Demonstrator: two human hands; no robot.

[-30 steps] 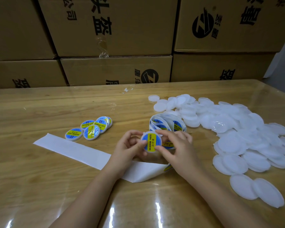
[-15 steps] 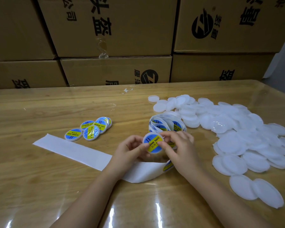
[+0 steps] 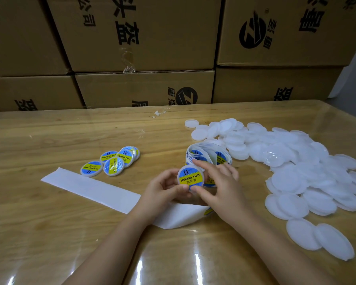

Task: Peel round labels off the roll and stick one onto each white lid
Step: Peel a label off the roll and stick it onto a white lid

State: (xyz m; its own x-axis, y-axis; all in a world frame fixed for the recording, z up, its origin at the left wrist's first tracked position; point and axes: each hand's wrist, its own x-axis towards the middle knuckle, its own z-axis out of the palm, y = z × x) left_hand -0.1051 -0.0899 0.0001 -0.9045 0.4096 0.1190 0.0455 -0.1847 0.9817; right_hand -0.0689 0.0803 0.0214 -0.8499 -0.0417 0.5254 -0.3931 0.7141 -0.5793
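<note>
Both the left hand [image 3: 162,188] and right hand [image 3: 218,182] pinch the labelled lid [image 3: 190,176] by its rim; light, stiff plastic, probably slippery, best held at the edge

— What do we have on our glossy light-brown wooden table [image 3: 49,233]?

— On the right we see a sprawling heap of plain round white plastic lids [image 3: 296,177], overlapping. Touching its left edge stands a loose roll of blue-and-yellow round labels [image 3: 208,153].

— And on the left?

— We find a small cluster of labelled white lids [image 3: 111,163], overlapping. Near them lies a long strip of white backing paper [image 3: 95,188]. Tiny white scraps [image 3: 158,113] sit by the far edge.
</note>
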